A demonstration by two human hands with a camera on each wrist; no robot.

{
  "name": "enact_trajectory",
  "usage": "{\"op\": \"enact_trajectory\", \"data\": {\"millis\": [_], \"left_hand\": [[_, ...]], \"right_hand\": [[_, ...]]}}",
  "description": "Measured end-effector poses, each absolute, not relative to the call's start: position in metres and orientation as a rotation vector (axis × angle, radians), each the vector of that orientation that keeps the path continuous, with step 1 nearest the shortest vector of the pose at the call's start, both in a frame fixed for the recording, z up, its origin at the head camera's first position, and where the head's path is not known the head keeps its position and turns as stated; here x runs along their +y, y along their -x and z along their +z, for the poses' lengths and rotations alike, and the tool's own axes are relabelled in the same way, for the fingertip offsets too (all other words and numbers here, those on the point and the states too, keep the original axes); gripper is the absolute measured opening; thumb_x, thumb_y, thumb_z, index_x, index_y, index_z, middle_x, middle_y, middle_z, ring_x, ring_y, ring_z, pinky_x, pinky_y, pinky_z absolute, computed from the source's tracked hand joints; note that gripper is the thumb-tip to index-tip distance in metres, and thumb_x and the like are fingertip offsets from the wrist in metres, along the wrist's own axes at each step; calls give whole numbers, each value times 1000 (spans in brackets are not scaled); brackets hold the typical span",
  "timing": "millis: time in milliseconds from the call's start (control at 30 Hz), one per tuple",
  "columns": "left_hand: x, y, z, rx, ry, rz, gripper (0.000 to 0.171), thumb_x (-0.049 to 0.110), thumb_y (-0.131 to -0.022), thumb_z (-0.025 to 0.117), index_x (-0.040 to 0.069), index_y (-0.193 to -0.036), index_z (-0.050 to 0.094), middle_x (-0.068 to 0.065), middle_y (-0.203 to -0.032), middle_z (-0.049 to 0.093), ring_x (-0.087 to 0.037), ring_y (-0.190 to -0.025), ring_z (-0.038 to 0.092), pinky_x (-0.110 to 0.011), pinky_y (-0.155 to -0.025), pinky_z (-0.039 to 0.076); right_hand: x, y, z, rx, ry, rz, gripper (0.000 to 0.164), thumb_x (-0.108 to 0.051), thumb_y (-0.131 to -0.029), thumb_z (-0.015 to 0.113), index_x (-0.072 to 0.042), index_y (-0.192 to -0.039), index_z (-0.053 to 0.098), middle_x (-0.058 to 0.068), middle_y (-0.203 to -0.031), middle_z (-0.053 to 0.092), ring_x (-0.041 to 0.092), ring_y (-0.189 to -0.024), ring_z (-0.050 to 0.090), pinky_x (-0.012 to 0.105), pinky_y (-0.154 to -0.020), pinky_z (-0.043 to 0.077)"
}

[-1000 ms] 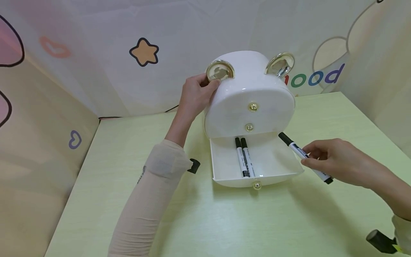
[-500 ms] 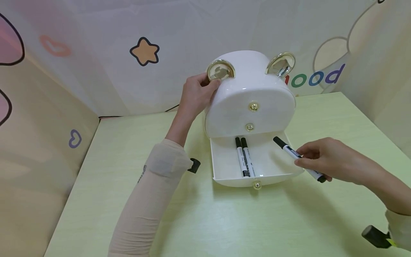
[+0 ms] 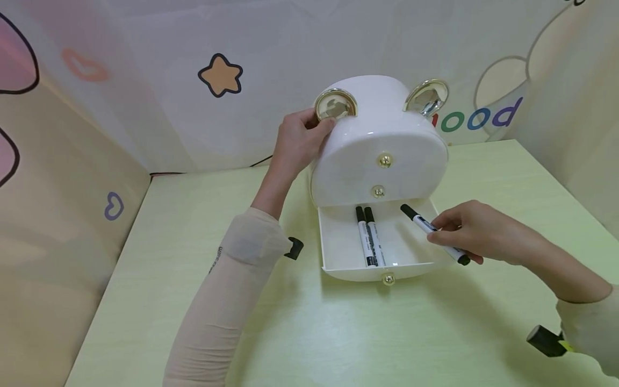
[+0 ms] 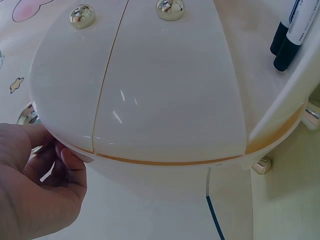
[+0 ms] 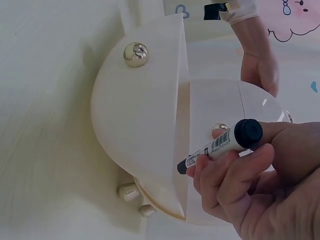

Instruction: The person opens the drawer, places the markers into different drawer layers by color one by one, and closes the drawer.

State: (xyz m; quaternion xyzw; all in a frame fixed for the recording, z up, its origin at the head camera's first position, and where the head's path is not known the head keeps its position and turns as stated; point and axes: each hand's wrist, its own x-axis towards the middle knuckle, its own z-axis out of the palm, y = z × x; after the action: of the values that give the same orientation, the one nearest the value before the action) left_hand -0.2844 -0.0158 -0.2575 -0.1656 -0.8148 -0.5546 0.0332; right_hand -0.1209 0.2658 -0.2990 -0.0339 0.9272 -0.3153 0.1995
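A white drawer box (image 3: 382,174) with gold knobs and two gold-rimmed ears stands on the table. Its bottom drawer (image 3: 406,252) is pulled out, and two black-capped markers (image 3: 367,236) lie side by side inside. My left hand (image 3: 302,137) grips the box at its left ear (image 3: 336,105), thumb in front. In the left wrist view those fingers (image 4: 72,167) curl against the box's edge. With my right hand (image 3: 476,231) I pinch another black-and-white marker (image 3: 420,221), held tilted above the drawer's right side. The right wrist view shows this marker (image 5: 220,142) between thumb and fingers.
The pale green table (image 3: 338,333) extends around the box. A patterned cloth (image 3: 271,70) hangs behind it, with side cloths left and right. A thin dark cord (image 3: 261,160) lies at the table's back edge. Small gold-tipped feet (image 5: 128,192) show under the box.
My right hand has moved left with its marker, from beside the drawer to over its right part. The left hand keeps its grip, and the two markers in the drawer stay put.
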Motion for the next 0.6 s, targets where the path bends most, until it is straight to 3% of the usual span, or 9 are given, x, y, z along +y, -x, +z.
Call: {"op": "enact_trajectory", "data": {"millis": [600], "left_hand": [[-15, 284, -257, -2511, 503, -1704, 17, 21, -100, 67, 5, -99, 72, -2, -80, 59, -14, -79, 52, -23, -66, 40]], "right_hand": [[247, 140, -313, 2597, 64, -928, 32, -21, -99, 69, 4, -120, 67, 3, -64, 51, 17, -47, 46, 27, -46, 33]]}}
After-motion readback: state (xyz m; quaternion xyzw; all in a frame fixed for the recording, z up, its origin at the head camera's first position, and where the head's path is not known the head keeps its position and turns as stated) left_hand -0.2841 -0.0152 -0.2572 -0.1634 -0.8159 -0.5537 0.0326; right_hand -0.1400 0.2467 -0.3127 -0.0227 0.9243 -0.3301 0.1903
